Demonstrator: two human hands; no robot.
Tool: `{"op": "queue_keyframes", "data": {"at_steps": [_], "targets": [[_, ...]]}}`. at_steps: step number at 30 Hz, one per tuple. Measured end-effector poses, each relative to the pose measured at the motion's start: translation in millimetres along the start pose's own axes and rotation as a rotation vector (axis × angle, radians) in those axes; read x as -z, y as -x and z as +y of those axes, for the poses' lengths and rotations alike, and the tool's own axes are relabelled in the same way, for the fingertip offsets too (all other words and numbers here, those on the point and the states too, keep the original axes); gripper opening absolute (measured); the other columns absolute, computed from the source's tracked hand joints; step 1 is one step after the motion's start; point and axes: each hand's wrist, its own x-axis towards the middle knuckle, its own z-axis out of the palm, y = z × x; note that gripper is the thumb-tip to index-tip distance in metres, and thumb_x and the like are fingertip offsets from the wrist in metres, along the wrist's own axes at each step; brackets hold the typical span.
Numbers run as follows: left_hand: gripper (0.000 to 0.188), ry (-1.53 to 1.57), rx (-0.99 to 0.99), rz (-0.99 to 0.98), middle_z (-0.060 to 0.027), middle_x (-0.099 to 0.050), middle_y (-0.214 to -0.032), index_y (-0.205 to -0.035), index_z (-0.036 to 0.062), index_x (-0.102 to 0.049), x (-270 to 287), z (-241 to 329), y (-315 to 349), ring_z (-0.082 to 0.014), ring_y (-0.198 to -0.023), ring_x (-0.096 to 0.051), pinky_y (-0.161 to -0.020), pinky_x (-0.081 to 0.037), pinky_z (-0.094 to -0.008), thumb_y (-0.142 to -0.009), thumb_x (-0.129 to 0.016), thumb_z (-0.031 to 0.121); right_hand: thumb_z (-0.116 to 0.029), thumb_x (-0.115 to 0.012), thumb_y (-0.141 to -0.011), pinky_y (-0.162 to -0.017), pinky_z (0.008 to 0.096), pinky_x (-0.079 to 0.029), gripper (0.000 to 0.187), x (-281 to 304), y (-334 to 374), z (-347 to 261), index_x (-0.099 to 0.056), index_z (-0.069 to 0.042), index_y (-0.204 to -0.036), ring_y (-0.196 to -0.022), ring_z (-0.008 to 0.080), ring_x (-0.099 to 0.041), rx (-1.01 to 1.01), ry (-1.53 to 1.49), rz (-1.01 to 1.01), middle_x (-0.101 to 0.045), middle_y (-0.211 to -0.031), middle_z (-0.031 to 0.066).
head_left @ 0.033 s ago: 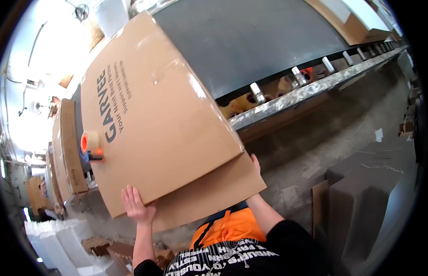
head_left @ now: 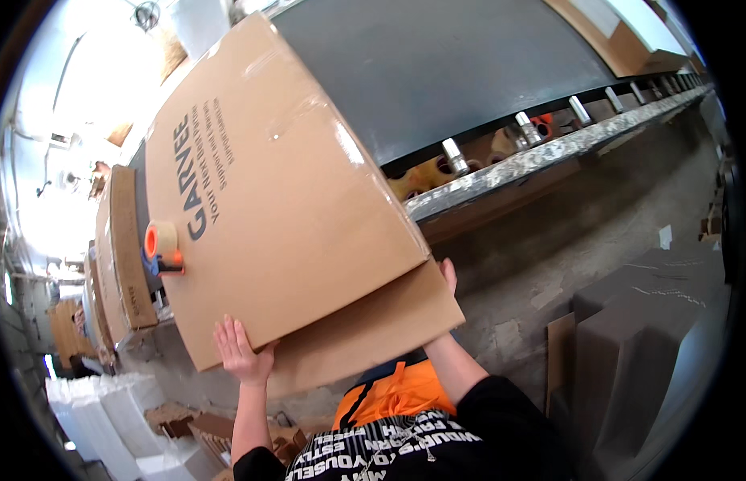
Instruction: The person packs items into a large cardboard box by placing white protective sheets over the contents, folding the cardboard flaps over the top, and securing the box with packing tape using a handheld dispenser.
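Observation:
A large, flat brown cardboard box (head_left: 301,216) with dark print and shiny strips of clear tape lies across the near end of a conveyor. From its near end a loose cardboard flap (head_left: 373,333) sticks out toward me, with a dark gap under the top panel. My left hand (head_left: 245,353) rests on the box's near left edge, fingers stretched over the top panel. My right hand (head_left: 448,276) is behind the flap's right end; only its straight fingertips show past the edge. At the box's left edge sits an orange and blue tape dispenser (head_left: 163,247) with a tan roll.
A dark conveyor belt (head_left: 445,72) runs beyond the box, with metal rollers (head_left: 456,156) along its worn side rail (head_left: 501,180). Another carton (head_left: 120,248) stands at left. White foam blocks (head_left: 108,417) lie lower left; grey blocks (head_left: 630,345) stand on the right.
The whole scene has shifted slightly in view. The flap's angle differs a little, while both hands keep their places on the box.

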Motion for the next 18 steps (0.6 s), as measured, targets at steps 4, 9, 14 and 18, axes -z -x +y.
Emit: {"op": "queue_keyframes", "data": {"at_steps": [4,9,14,18], "targets": [[0.095,0.314,0.014,-0.291,-0.0280,-0.051,-0.140,-0.136,0.0006,-0.054,27.4,-0.8,-30.6,-0.0489,-0.133,-0.045,-0.113,-0.035,-0.0549,-0.066,-0.082,0.059,-0.029,-0.044,-0.102,-0.106,0.0351,-0.035,0.043,-102.4,15.1,-23.4,-0.049,-0.001,-0.133,-0.119,0.0196,-0.046,0.342,0.210,0.031,-0.050,-0.127,0.0089],[0.099,0.321,-0.279,-0.353,-0.0288,-0.040,-0.149,-0.143,0.0037,-0.049,17.3,65.9,-104.5,-0.0588,-0.133,-0.039,-0.109,-0.036,-0.0612,-0.063,-0.083,0.052,-0.003,-0.045,-0.088,-0.106,0.0368,-0.037,0.040,-89.4,-4.9,-52.4,-0.051,0.000,-0.127,-0.118,0.0214,-0.049,0.655,0.492,-0.138,-0.052,-0.122,0.0082],[0.099,0.397,-0.281,-0.281,-0.0282,-0.042,-0.148,-0.144,0.0040,-0.047,6.2,57.6,-97.2,-0.0581,-0.131,-0.042,-0.108,-0.038,-0.0631,-0.060,-0.083,0.043,0.000,-0.054,-0.089,-0.087,0.0316,-0.047,0.028,-181.6,122.9,-65.5,-0.056,0.002,-0.117,-0.092,0.0171,-0.054,0.970,0.459,-0.655,-0.056,-0.106,0.0076],[0.069,0.399,-0.318,-0.430,-0.0284,-0.028,-0.156,-0.152,0.0005,-0.027,-12.9,67.9,-99.8,-0.0615,-0.140,-0.023,-0.115,-0.022,-0.0655,-0.099,-0.030,0.045,-0.026,-0.071,-0.086,-0.086,0.0347,-0.051,0.041,-254.9,267.8,62.5,-0.062,-0.002,-0.118,-0.103,0.0247,-0.064,0.318,1.259,-1.328,-0.065,-0.111,0.0179]]}}
